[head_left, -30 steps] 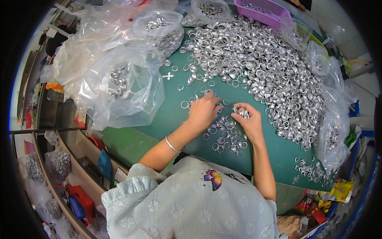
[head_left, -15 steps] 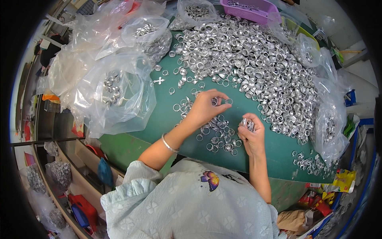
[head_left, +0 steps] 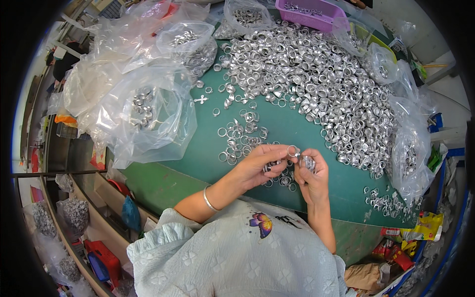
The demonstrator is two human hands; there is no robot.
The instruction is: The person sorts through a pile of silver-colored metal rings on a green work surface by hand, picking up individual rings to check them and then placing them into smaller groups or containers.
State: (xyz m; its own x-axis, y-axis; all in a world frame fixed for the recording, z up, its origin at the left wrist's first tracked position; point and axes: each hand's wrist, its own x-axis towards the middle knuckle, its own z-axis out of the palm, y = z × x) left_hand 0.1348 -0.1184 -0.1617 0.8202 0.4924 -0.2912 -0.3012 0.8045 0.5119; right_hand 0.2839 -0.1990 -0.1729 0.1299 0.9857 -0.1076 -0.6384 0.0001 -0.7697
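Note:
My left hand pinches a silver ring between thumb and forefinger, with more rings tucked in its curled fingers. Right beside it, my right hand is closed round several silver rings. The fingertips of both hands are close together, and I cannot tell whether they touch. Below and left of the hands lies a loose group of rings on the green tabletop; the left hand hides part of it. A large heap of silver rings spreads beyond the hands, toward the far right.
Clear plastic bags with rings stand on the left. A purple basket sits at the back. A cross-shaped metal piece lies near the bags. A smaller ring pile and another plastic bag are at the right edge.
My left hand has moved right and nearer to me, bringing its pinched ring beside the right hand. The right hand has stayed near its place, still holding rings.

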